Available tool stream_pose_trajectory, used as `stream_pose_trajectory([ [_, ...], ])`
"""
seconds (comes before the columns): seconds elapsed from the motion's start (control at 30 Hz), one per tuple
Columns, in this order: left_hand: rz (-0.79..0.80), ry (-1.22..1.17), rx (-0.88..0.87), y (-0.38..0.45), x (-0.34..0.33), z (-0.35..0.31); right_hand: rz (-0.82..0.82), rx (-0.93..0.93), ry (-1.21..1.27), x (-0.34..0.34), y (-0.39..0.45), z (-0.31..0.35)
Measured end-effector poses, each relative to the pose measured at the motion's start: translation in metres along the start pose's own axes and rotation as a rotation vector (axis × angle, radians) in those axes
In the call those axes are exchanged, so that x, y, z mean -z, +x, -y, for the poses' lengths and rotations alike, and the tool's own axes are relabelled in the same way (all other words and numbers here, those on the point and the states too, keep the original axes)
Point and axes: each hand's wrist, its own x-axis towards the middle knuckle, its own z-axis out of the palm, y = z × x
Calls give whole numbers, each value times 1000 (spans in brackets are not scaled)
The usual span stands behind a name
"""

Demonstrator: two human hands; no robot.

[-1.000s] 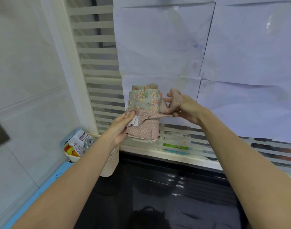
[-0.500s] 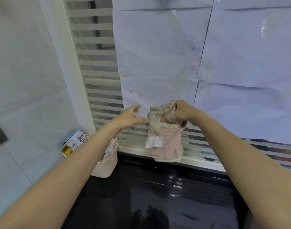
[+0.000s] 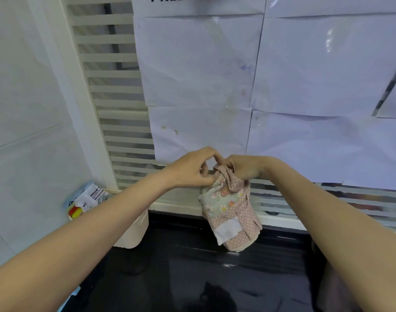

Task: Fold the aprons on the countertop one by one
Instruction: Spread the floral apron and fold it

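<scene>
Both hands are gripping a rolled floral-and-polka-dot apron (image 3: 230, 212) — left hand (image 3: 192, 171) and right hand (image 3: 244, 168) pinching its top together. The bundle is hanging below them, above the dark countertop (image 3: 192, 278).

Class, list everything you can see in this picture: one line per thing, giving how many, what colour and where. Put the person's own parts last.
folded apron: one, pink with white dots and a floral green panel, white label; held in the air above the countertop, gripped at its top.
countertop: one, glossy black, across the bottom.
tub: one, cream, back left corner of the countertop, partly behind the left forearm.
packets: a few, white with red and yellow print, sticking out of the tub; exact count unclear.
paper sheets: several, white, stuck on the window.
slatted window: one, white slats, behind the countertop.
left hand: one, pinching at the apron's top.
right hand: one, gripping the apron's top.
</scene>
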Motion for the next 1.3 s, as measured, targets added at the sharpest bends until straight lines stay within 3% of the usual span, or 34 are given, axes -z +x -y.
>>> stream_pose_trajectory([
  [0.1,138,229,-112,4,-4,-7,53,-12,-80,-2,-4,1],
  [0.23,331,459,-109,15,-5,-19,63,18,-125,-15,-3,-3],
  [0.37,235,417,-44,11,-13,-6,-3,-1,-4,-19,-8,-17],
  [0.47,167,243,6,6,-23,10,-179,11,141,-32,-11,-33],
  [0.57,89,75,39,2,-30,19,-349,72,105,-42,-12,-38],
  [0.63,16,24,67,-3,-32,25,-435,116,4,-44,-15,-31],
  [0.73,-46,-21,141,-11,-39,37,-494,152,-507,-43,-22,-11],
  [0.8,-36,-29,166,-15,-42,38,-520,169,-676,-41,-24,-10],
  [0.87,-4,-38,176,-12,-40,35,-512,105,-575,-40,-25,-15],
  [0.97,33,-29,161,-3,-35,27,-520,56,-132,-39,-19,-36],
  [1.07,63,-75,117,1,-35,14,-507,-42,122,-32,-15,-49],
  [1.17,82,32,38,-2,-39,11,-449,-103,353,-32,-17,-59],
  [1.3,-75,155,66,-13,-45,32,-440,-93,509,-37,-14,-55],
])
